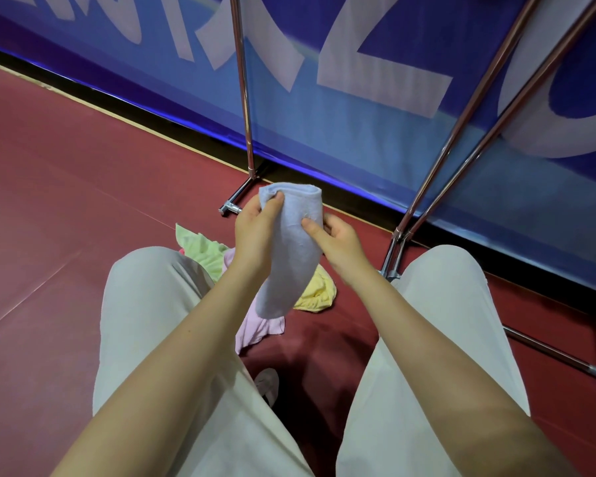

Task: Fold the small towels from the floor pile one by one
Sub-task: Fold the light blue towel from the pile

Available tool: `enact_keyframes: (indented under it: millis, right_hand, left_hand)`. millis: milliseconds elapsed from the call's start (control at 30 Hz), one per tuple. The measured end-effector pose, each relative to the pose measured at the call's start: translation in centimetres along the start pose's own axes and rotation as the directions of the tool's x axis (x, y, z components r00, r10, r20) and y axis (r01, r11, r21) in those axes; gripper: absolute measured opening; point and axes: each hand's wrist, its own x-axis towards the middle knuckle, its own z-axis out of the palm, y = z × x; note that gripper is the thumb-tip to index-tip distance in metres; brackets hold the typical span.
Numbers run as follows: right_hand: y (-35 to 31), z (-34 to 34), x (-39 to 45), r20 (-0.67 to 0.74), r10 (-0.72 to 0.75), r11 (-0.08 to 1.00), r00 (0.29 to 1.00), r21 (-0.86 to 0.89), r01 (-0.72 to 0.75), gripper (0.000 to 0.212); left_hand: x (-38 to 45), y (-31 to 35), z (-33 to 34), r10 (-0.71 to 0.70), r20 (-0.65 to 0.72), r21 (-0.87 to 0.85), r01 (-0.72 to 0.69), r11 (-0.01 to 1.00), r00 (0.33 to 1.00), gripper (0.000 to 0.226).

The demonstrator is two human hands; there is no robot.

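I have the pale blue towel up in the air between my knees — my left hand pinches its top edge and my right hand grips its side with thumb and curled fingers. Below it on the red floor lie the green towel, pink towel and yellow towel — bunched together.

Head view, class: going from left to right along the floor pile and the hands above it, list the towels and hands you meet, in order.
Crumpled light green cloth towel → left hand → pale blue terry towel held up → right hand. The pink and yellow towels lie partly behind the blue one, so I leave them out.
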Motion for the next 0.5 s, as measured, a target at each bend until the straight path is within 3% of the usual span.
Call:
enact_keyframes:
  millis: [67, 100, 267, 500]
  right_hand:
    - [0.2, 0.1, 0.1, 0.034, 0.013, 1.000, 0.999, -0.009, -0.013, 0.008]
    - [0.4, 0.2, 0.2, 0.047, 0.012, 0.999, 0.999, -0.034, -0.011, 0.007]
    - [2.4, 0.8, 0.3, 0.090, 0.079, 0.935, 0.993, -0.352, -0.042, 0.026]
    - [4.8, 1.6, 0.2, 0.072, 0.182, 0.817, 0.981, -0.566, -0.110, 0.026]
  left_hand:
    - [0.0, 0.3, -0.2, 0.023, 0.001, -0.030, -0.023, 0.999, 1.000, 0.015]
    - [0.1, 0.5, -0.3, 0.032, -0.001, -0.042, -0.032, 0.999, 0.999, 0.017]
    - [0.0, 0.9, -0.4, 0.045, 0.025, -0.085, -0.042, 0.995, 0.999, 0.013]
    - [0.2, 1.4, -1.0, 0.017, 0.044, -0.138, -0.011, 0.990, 0.999, 0.013]
